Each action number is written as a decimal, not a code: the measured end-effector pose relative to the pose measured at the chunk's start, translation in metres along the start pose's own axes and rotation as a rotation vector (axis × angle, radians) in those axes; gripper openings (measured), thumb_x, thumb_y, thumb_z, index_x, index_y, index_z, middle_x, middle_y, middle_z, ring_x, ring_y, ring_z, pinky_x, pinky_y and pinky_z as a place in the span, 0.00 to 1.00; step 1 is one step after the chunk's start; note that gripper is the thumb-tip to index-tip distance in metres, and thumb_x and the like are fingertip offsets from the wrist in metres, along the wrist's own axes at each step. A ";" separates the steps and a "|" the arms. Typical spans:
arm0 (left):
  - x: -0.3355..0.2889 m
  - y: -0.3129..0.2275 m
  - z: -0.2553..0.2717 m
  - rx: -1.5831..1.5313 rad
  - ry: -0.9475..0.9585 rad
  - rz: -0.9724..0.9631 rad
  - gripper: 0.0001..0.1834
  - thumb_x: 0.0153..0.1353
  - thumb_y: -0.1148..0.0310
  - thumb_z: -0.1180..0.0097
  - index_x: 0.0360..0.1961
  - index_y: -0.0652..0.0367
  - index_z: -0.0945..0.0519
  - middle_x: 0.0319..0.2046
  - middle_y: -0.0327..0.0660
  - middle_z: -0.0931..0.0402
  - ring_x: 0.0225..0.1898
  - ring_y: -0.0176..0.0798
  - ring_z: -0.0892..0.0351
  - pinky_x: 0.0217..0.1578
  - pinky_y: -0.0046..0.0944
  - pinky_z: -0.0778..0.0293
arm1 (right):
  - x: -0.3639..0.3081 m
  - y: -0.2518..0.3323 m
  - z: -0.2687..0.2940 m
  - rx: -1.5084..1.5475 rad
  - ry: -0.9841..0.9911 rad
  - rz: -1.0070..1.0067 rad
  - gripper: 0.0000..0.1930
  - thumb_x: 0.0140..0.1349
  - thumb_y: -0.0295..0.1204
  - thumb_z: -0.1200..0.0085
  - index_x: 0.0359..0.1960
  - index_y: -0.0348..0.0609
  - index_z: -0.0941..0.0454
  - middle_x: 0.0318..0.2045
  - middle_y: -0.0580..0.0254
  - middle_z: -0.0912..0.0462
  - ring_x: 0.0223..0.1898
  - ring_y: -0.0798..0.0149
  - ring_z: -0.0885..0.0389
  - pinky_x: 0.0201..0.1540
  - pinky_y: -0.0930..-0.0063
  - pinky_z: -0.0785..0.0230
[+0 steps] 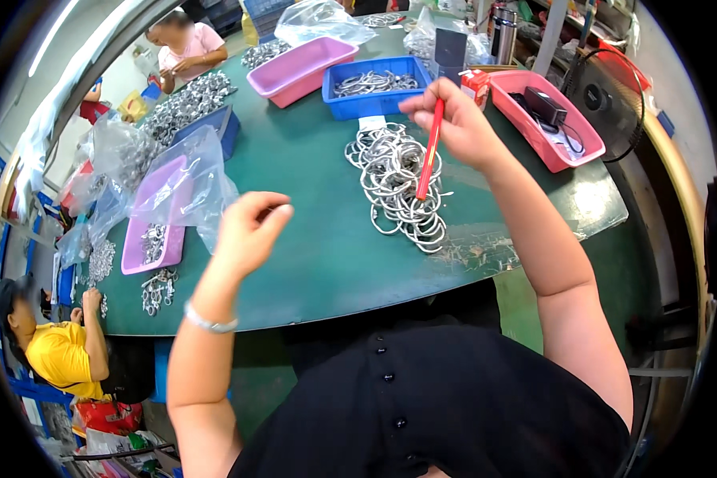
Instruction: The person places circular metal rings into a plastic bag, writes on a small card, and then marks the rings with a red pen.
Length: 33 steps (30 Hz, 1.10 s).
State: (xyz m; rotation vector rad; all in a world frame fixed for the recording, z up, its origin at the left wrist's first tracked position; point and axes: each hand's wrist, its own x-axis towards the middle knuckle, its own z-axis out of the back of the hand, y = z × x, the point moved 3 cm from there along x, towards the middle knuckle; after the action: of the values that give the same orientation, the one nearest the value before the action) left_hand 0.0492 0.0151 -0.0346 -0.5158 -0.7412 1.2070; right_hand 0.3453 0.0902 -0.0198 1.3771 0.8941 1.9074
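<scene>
My right hand (464,127) is closed on a slim red pen (430,155), holding its upper part. The pen slants down, its lower end over a heap of silvery metal rings (398,179) on the green table (311,263). My left hand (251,231) hovers above the table to the left of the heap. Its fingers are curled in toward the thumb, and nothing shows between them. Behind the rings stands a blue tray (350,107) holding more rings, with a small white label (372,123) at its near side.
At the left, clear plastic bags (187,179) drape over a pink tray (129,255) with small metal parts. Another pink tray (303,80) stands at the back. A pink bin (518,111) with a black adapter sits right, beside a fan (601,95). Two co-workers sit leftward.
</scene>
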 end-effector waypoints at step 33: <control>0.064 -0.002 -0.133 -1.171 0.010 0.465 0.08 0.57 0.69 0.50 0.23 0.58 0.29 0.14 0.32 0.35 0.14 0.26 0.40 0.16 0.26 0.40 | -0.101 -0.013 0.027 -0.083 -0.097 -0.135 0.09 0.51 0.17 0.51 0.24 0.39 0.40 0.31 0.54 0.24 0.34 0.71 0.26 0.35 0.77 0.33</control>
State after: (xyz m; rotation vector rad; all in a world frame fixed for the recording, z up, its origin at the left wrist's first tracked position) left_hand 0.1609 0.0799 -0.1066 -1.7255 -1.3449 1.0815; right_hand 0.3995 0.0223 -0.0792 1.3153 0.8300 1.7415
